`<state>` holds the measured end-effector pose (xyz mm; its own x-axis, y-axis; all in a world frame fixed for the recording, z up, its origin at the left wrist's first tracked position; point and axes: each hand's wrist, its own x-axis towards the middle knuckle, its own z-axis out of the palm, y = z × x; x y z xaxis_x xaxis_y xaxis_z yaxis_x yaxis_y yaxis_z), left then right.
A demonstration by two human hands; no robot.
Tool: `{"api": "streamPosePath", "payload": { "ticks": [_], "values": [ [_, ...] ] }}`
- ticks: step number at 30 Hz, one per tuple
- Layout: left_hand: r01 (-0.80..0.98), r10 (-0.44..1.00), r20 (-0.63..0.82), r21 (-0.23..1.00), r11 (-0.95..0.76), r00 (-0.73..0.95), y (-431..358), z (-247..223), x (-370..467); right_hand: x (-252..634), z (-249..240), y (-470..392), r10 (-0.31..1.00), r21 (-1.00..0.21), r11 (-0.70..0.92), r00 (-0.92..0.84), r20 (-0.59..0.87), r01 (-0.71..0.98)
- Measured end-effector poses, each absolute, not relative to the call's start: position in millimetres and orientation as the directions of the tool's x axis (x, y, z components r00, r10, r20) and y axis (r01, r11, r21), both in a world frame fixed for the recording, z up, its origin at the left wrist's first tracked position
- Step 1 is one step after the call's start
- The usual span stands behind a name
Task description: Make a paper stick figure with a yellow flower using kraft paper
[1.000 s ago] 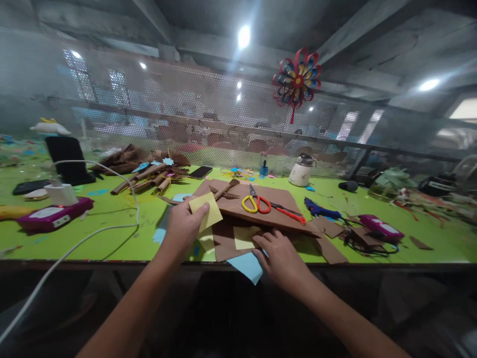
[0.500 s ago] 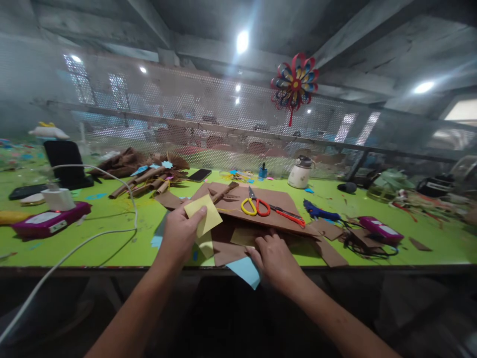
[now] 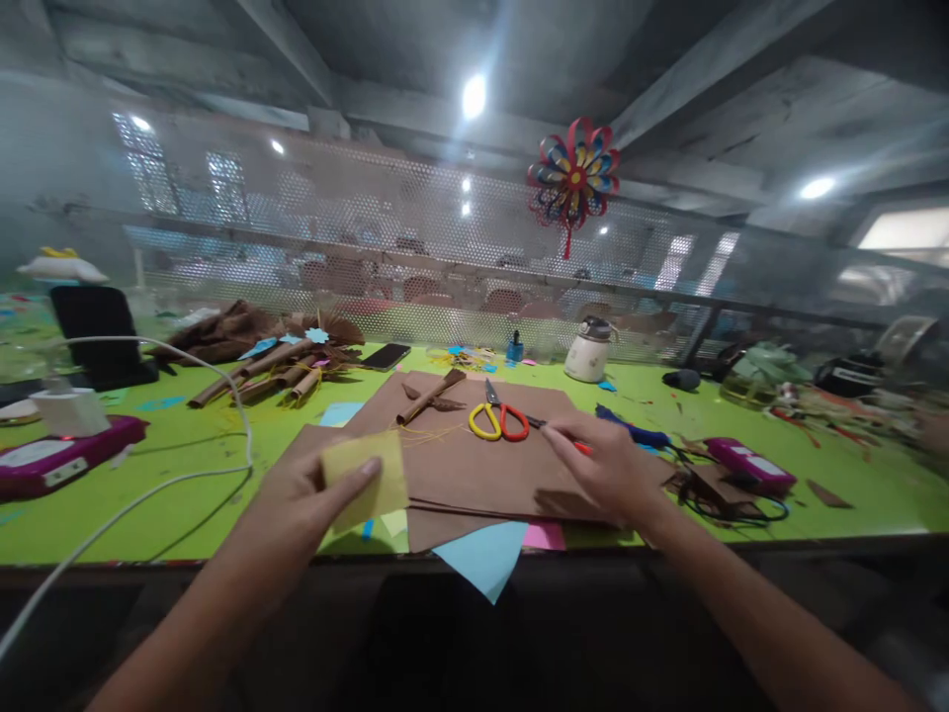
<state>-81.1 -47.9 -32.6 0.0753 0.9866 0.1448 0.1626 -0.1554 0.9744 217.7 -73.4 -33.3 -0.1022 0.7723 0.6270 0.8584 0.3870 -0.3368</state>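
Observation:
In my left hand (image 3: 301, 499) is a square of yellow paper (image 3: 378, 480), pinched between thumb and fingers. My right hand (image 3: 604, 460) is closed over the red-handled tool (image 3: 582, 448) at the right part of the brown paper sheets (image 3: 474, 465). Scissors with one yellow and one red handle loop (image 3: 500, 420) lie on the sheets, just left of my right hand. A rolled brown paper piece (image 3: 430, 398) rests behind them. Light blue paper (image 3: 485, 554) sticks out over the table's front edge, beside a bit of pink paper (image 3: 545, 536).
Brown paper rolls (image 3: 256, 371), a phone (image 3: 386, 356) and a white jug (image 3: 588, 351) stand or lie toward the back. A white cable (image 3: 248, 425) curves across the left. Purple power strips (image 3: 750, 465) sit at both sides.
My right hand has moved from under the brown sheets up to the red-handled tool. The raised sheets now lie flatter. My left hand, still holding the yellow paper, has come lower and left.

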Motion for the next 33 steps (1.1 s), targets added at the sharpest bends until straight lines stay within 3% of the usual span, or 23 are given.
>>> {"api": "streamPosePath", "payload": {
  "ticks": [3,6,13,19,25,29,33],
  "values": [
    [0.065,0.956,0.027,0.997,-0.048,0.292,-22.7,-15.4,-56.2,222.0,-28.4,-3.8,0.929,-0.4,0.214,-0.059,0.365,0.891],
    [0.01,0.888,-0.003,1.0,-0.002,0.459,14.4,-11.7,-27.4,216.9,-41.1,47.0,0.984,-0.375,0.048,0.02,0.175,0.926],
    [0.006,0.817,-0.101,0.993,0.119,0.568,71.2,-32.0,3.4,220.7,-87.2,81.1,0.977,-0.328,0.012,0.059,0.205,0.945],
    [-0.002,0.652,-0.08,0.992,0.124,0.754,63.3,-45.4,3.4,230.6,-88.4,75.2,0.955,-0.374,0.063,0.053,0.291,0.925],
    [0.104,0.751,-0.075,0.995,0.009,0.656,55.7,-43.2,4.7,222.6,-86.9,73.1,0.961,-0.227,-0.076,0.132,0.244,0.971],
    [0.148,0.803,-0.043,0.987,-0.057,0.594,55.6,-43.5,4.1,216.7,-84.5,74.6,0.963,-0.226,-0.132,0.179,0.203,0.965],
    [0.142,0.822,0.013,0.983,-0.114,0.569,62.0,-49.5,2.1,212.0,-85.2,76.1,0.973,-0.208,-0.087,0.128,0.192,0.974]
  ]
}}
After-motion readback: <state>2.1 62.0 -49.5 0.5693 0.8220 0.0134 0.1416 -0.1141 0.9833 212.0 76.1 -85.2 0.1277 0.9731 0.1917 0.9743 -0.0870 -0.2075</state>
